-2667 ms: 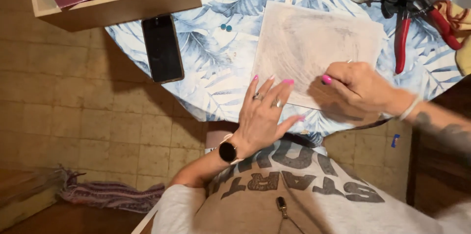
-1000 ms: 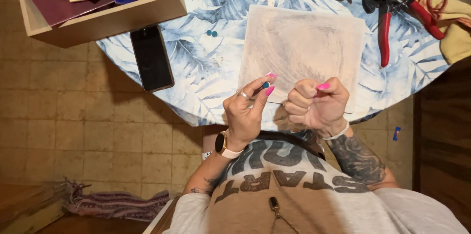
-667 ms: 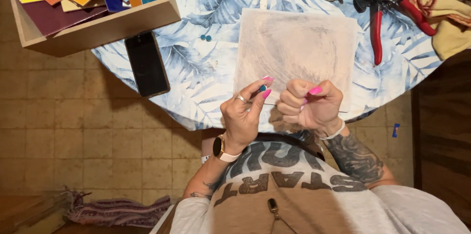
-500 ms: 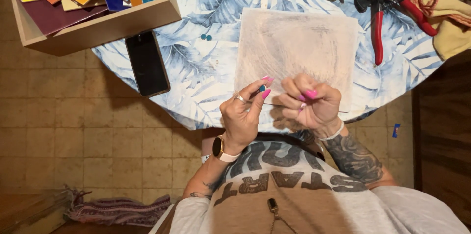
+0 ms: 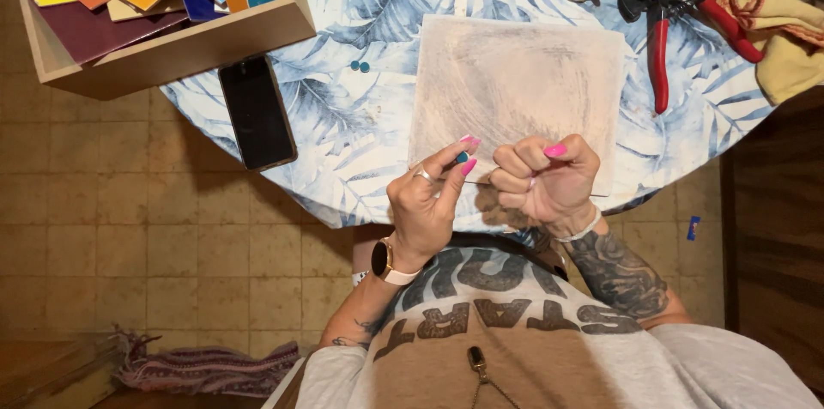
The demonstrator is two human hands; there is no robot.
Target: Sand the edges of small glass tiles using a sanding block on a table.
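Over the worktop's (image 5: 360, 151) near edge, the left hand (image 5: 429, 203) pinches a small teal bead (image 5: 462, 157) while the right hand (image 5: 545, 181) grips a thin wire (image 5: 485, 179), mid-threading; next calls for steady aim.

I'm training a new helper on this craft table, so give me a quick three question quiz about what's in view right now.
1. True or false: the left hand pinches a small teal bead between its fingers.
2. Which thing lies on the tablecloth left of the square board? A) a black phone B) a glass C) a spoon
3. Fill in: the pliers by the yellow cloth have ___ handles.

Key
1. True. The right hand, beside it, holds a thin wire.
2. A, the black phone, below the wooden box of coloured sheets.
3. Red.
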